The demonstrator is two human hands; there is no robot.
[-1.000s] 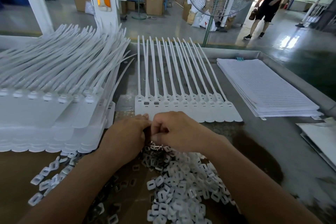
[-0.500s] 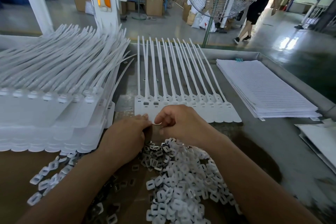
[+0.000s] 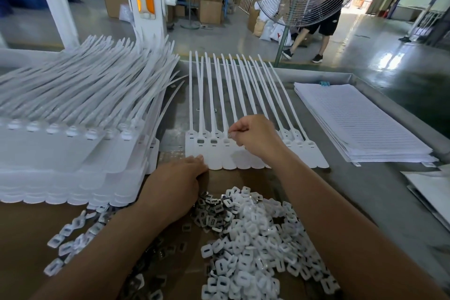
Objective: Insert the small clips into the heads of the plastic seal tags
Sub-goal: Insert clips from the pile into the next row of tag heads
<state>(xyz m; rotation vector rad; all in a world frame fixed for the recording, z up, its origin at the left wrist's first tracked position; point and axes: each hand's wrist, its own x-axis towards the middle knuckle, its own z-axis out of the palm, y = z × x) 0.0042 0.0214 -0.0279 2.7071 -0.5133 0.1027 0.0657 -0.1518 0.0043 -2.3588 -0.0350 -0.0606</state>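
The right hand [image 3: 255, 137] reaches forward, fingers curled, pinching a small clip [image 3: 229, 134] over the heads of the seal tags [image 3: 219, 156]. The left hand [image 3: 177, 182] lies flat, fingertips [image 3: 200, 160] pressing their near edge.

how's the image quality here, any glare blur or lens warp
Head view: the wide-angle lens stretches the forearms toward the bottom corners; daylight glares off the floor beyond; the right hand, its pinched clip and the seal tags are sharp.
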